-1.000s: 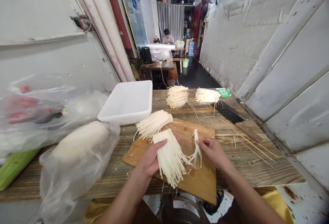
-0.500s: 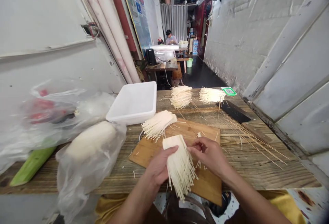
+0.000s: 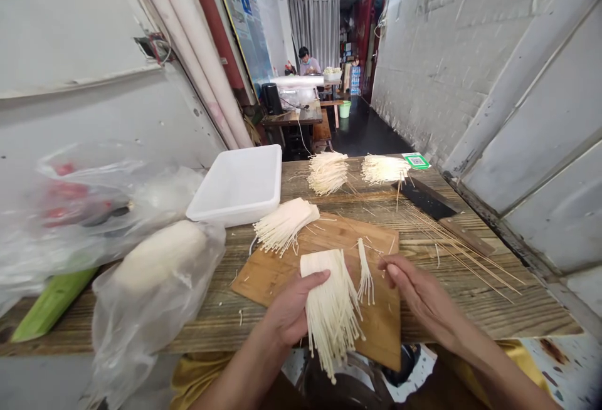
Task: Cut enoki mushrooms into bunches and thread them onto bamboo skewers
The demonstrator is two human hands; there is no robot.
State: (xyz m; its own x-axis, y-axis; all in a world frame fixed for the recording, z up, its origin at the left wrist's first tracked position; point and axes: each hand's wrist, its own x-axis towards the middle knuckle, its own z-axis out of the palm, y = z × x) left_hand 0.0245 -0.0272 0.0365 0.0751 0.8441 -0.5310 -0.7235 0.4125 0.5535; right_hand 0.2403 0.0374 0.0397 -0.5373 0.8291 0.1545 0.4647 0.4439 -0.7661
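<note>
My left hand (image 3: pixel 288 310) is closed around a thick bundle of white enoki mushrooms (image 3: pixel 329 306), held over the near part of a wooden cutting board (image 3: pixel 268 272). A small separated tuft of enoki (image 3: pixel 365 275) lies on the board just right of the bundle. My right hand (image 3: pixel 416 291) hovers beside that tuft with fingers extended and nothing in them. Another enoki bunch (image 3: pixel 285 225) rests at the board's far left corner.
A white plastic tub (image 3: pixel 239 184) stands behind the board. Two more enoki bunches (image 3: pixel 329 172) (image 3: pixel 383 168) lie further back, next to a cleaver (image 3: pixel 435 206) and several bamboo skewers (image 3: pixel 465 253). Plastic bags (image 3: pixel 150 272) with food crowd the left. A person (image 3: pixel 308 62) sits far down the corridor.
My right hand pulled a small tuft away from the main bundle, laid it on the board and drew off to the right, open. The left hand kept holding the bundle.
</note>
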